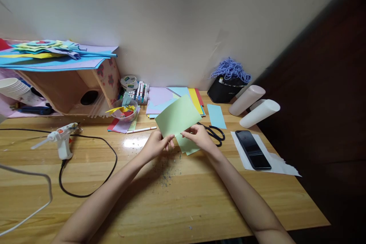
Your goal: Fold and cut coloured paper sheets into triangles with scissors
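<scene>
Between my two hands a sheet of light green paper (178, 116) is held up, tilted, above the table. My left hand (156, 145) pinches its lower left edge between thumb and fingers. On the lower right edge, my right hand (200, 137) has its thumb and fingers closed. Below the sheet shows another green paper piece (187, 146), partly covered; I cannot tell if it is held or lying. Black-handled scissors (216, 134) lie just beyond my right wrist, their blades hidden. A white marker (142, 130) lies beyond my left hand.
A glue gun (63, 139) with a looping cord stands at left. A phone (254, 150) rests on white paper at right, near white paper tubes (260, 113). Coloured sheets (160, 97), a bowl of scraps (125, 111) and a blue paper piece (216, 116) lie farther back.
</scene>
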The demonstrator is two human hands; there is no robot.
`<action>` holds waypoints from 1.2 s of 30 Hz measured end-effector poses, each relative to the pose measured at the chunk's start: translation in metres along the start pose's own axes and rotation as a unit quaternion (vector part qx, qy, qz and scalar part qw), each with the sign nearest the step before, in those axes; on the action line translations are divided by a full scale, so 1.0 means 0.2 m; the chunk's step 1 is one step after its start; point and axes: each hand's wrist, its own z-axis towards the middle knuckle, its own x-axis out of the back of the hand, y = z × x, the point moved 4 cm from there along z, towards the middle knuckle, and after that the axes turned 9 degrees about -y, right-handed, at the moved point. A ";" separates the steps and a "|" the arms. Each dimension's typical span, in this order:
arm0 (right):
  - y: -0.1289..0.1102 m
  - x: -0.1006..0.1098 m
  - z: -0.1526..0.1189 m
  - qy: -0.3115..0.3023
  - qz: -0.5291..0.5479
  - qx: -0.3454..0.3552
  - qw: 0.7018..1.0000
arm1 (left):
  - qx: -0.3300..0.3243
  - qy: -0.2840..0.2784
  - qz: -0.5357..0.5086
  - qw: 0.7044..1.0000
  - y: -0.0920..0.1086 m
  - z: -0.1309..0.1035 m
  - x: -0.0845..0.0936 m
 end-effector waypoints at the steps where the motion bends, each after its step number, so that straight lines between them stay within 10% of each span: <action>1: 0.00 0.03 0.00 0.008 -0.001 -0.003 1.000 | 0.001 -0.001 0.005 1.000 0.00 0.00 0.01; 14: 0.06 0.34 0.01 0.157 0.105 0.019 0.982 | 0.005 -0.058 0.045 0.997 0.03 -0.01 0.12; 21: 0.00 0.17 -0.01 0.019 0.085 0.007 0.996 | 0.037 -0.060 0.023 0.997 -0.01 0.00 0.11; 36: -0.01 0.11 -0.04 0.086 0.065 -0.032 0.994 | 0.048 -0.012 0.024 0.998 -0.05 0.01 0.18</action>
